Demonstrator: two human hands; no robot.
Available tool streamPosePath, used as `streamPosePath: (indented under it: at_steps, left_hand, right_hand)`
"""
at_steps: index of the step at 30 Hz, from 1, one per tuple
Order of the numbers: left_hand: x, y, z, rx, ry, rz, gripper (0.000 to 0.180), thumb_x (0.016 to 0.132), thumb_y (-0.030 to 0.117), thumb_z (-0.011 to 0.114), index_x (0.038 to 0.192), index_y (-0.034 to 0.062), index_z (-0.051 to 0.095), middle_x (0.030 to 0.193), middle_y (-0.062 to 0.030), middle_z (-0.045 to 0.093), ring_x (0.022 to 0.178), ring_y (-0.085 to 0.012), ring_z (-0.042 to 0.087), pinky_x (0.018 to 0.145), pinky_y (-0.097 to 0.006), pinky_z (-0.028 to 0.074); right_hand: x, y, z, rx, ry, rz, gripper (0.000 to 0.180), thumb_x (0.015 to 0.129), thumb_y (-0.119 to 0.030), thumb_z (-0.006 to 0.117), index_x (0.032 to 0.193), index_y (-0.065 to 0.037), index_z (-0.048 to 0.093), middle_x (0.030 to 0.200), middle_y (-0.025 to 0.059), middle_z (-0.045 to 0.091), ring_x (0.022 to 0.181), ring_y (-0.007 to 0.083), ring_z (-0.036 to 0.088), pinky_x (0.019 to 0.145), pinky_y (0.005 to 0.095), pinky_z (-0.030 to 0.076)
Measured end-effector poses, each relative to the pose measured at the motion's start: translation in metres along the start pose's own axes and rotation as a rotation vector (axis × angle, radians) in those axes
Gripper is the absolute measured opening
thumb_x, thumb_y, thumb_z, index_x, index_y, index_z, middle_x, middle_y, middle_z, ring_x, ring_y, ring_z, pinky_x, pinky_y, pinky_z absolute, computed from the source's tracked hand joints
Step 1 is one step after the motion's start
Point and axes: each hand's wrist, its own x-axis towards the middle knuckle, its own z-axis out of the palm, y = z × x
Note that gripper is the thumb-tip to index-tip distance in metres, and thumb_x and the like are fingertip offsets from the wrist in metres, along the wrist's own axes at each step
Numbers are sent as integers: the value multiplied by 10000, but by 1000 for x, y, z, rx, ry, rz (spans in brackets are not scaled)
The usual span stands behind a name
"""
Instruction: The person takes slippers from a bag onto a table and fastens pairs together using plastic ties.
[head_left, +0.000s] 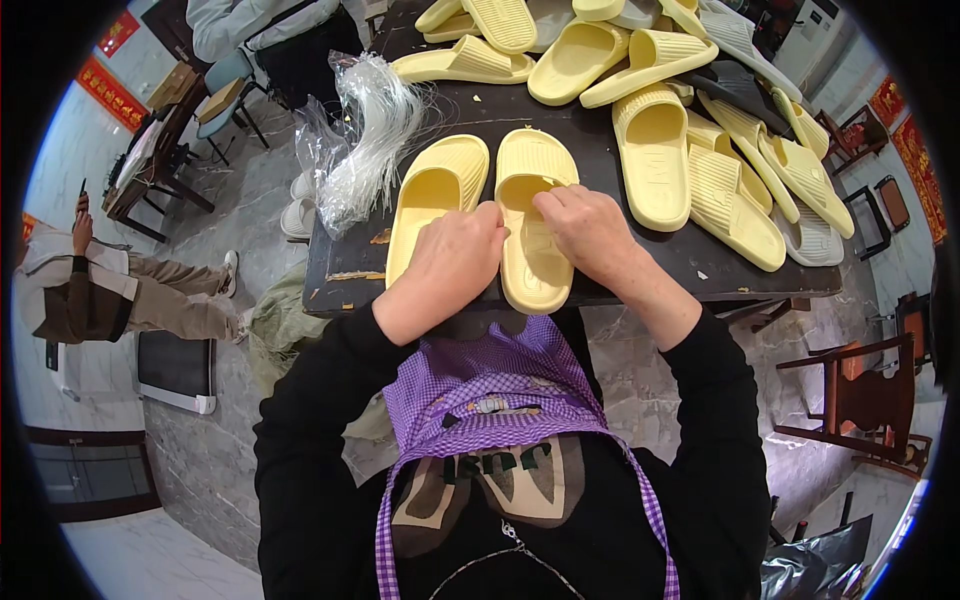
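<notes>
Dark counter (340,250): slide-sandal pile (655,170) at its far right, clear strand bundle (378,130) at its left end. Ribbed yellow slide A (425,195) and slide B (535,260): its near edge. Left hand (455,255): bunched, contents indiscernible. Right hand (590,232): pinching slide B.

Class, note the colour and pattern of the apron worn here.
The apron is mostly purple-and-white checked, seen best in the head view.
</notes>
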Motion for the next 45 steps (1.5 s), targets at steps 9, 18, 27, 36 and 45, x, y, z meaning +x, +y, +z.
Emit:
streamPosePath:
  at_steps: [9, 18, 27, 36, 45]
  left_hand:
    - [14, 10, 20, 382, 91, 115, 148, 713, 89, 553, 599, 54, 465, 514, -110, 532, 508, -249, 562, 456, -339, 443]
    - [31, 17, 33, 585, 122, 1, 87, 648, 64, 545, 571, 82, 508, 485, -73, 539, 482, -201, 583, 419, -316, 438]
    - [36, 23, 37, 571, 129, -34, 108, 652, 61, 541, 552, 100, 529, 497, -65, 557, 497, -187, 604, 427, -293, 447]
    - [44, 25, 43, 629, 58, 8, 88, 694, 133, 590, 651, 146, 666, 580, -13, 627, 560, -144, 633, 429, -291, 439]
    - [48, 23, 55, 537, -50, -192, 98, 705, 140, 590, 640, 152, 662, 588, -25, 632, 549, -158, 635, 452, -295, 465]
  right_hand:
    - [20, 23, -25, 330, 191, 208, 158, 791, -80, 547, 910, -3, 616, 784, 136, 634, 705, 240, 619, 614, 291, 483]
    - [61, 94, 8, 416, -41, 406, 179, 806, -81, 531, 919, 15, 630, 739, 121, 643, 706, 158, 624, 645, 263, 481]
    - [81, 111, 29, 706, -368, 517, 180, 781, -126, 564, 842, 17, 655, 619, 38, 589, 558, 102, 538, 519, 233, 444]
    - [104, 95, 16, 782, -727, 726, 201, 779, -232, 586, 692, -54, 616, 462, -49, 381, 368, 49, 317, 340, 215, 246]
    - [112, 88, 23, 1005, -743, 720, 153, 796, -180, 555, 768, -34, 590, 513, -39, 422, 382, 40, 332, 342, 194, 249]
